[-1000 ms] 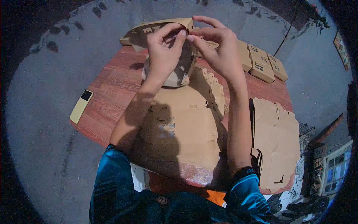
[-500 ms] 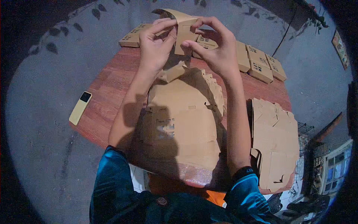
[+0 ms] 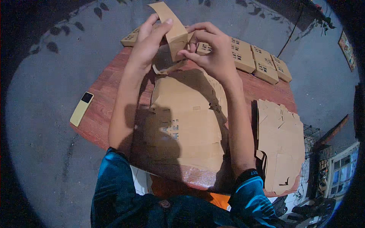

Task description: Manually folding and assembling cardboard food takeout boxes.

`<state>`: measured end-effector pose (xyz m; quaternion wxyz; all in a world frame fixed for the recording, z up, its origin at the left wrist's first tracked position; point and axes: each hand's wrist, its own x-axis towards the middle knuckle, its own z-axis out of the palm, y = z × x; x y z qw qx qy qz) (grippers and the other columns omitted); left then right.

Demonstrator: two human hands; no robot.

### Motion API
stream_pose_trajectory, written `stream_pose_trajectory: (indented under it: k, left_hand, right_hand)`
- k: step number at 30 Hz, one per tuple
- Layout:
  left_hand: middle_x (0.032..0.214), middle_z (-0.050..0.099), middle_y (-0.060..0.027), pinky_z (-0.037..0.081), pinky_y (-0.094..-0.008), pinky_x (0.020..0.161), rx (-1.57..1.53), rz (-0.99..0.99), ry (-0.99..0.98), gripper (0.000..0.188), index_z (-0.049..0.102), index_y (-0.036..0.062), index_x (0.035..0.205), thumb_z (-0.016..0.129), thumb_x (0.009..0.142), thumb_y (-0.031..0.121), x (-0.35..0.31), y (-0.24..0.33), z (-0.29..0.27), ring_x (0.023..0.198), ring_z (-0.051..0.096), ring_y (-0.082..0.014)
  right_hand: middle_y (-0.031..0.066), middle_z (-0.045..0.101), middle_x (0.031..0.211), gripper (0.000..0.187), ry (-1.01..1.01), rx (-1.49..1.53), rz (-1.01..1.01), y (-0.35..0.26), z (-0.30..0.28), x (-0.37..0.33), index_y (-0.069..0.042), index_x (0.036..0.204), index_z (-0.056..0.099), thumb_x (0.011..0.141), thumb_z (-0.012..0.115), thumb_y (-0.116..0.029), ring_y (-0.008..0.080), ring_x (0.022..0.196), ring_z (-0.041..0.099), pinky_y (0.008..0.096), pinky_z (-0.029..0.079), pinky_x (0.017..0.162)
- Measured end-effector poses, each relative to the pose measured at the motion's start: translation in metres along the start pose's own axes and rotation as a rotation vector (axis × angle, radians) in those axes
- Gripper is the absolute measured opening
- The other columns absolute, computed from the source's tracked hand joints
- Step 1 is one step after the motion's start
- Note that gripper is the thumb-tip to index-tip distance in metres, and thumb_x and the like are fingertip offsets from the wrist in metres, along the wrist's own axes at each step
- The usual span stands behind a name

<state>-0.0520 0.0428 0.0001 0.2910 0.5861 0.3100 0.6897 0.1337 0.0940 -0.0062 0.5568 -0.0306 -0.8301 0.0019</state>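
A partly folded brown cardboard box [image 3: 175, 35] is held up over the far part of the table, one long panel rising toward the upper left. My left hand [image 3: 149, 43] grips that panel from the left, thumb on its face and fingers behind. On the other side, my right hand [image 3: 213, 47] has its bent fingers and thumb closed on the box's right edge. The box's lower part, dark inside, hangs between my wrists. Below my hands lies a stack of flat die-cut cardboard sheets [image 3: 190, 125], with cut-out lettering on the top one and the shadow of my arms across it.
Several folded brown boxes [image 3: 265, 68] stand along the table's far edge. A second pile of flat cardboard sheets [image 3: 281, 144] lies at the right edge of the reddish wooden table [image 3: 106, 91]. A yellow phone [image 3: 82, 110] rests at the left edge.
The box has turned and tilted, its long panel now pointing to the upper left. My left hand has shifted left onto the panel, and my right hand has moved slightly left and down.
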Motion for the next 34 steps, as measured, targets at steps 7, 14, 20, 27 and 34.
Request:
stream_pose_trajectory:
  k: [7,14,20,27,34]
  left_hand:
    - [0.099,0.068,-0.0163,0.052,-0.0361,0.079,0.753,0.232,-0.260,0.033,0.052,0.0047,0.128,0.055,0.098,0.020,-0.011,0.005,0.005,0.089,0.067,-0.0262]
    - [0.104,0.062,-0.0179,0.049,-0.0441,0.085,1.178,0.476,-0.268,0.045,0.058,0.0050,0.121,0.056,0.078,-0.007,-0.014,-0.003,0.013,0.098,0.061,-0.0392]
    - [0.105,0.063,-0.0171,0.052,-0.0434,0.084,1.070,0.596,-0.154,0.042,0.061,0.0049,0.115,0.057,0.076,-0.010,-0.006,-0.006,0.013,0.097,0.063,-0.0379]
    - [0.097,0.065,-0.0107,0.050,-0.0316,0.080,0.609,0.611,0.019,0.029,0.064,-0.0023,0.104,0.073,0.087,0.020,-0.019,-0.008,0.043,0.090,0.064,-0.0194]
    - [0.098,0.065,-0.0072,0.048,-0.0254,0.077,0.406,0.514,0.068,0.031,0.069,-0.0028,0.098,0.069,0.093,0.027,-0.014,-0.001,0.032,0.087,0.060,-0.0146]
  right_hand:
    - [0.0066,0.063,0.100,0.027,0.190,0.600,0.546,0.006,-0.018,-0.001,-0.005,0.092,0.059,0.083,0.078,-0.022,0.0194,0.085,0.069,0.0302,0.057,0.074]
    - [0.0083,0.062,0.100,0.038,0.319,0.604,0.875,0.005,-0.043,-0.003,-0.003,0.102,0.056,0.089,0.068,-0.038,0.0218,0.084,0.071,0.0313,0.059,0.074]
    - [0.0109,0.065,0.100,0.029,0.341,0.739,0.901,0.007,-0.038,-0.001,-0.001,0.102,0.057,0.094,0.062,-0.028,0.0248,0.086,0.072,0.0337,0.061,0.079]
    - [0.0119,0.068,0.099,0.019,0.319,0.780,0.780,-0.007,-0.022,0.006,0.003,0.102,0.061,0.094,0.063,-0.015,0.0219,0.084,0.071,0.0325,0.061,0.079]
    - [0.0129,0.069,0.096,0.022,0.247,0.677,0.589,-0.014,-0.018,0.009,0.005,0.104,0.064,0.094,0.065,-0.014,0.0201,0.080,0.071,0.0309,0.061,0.074]
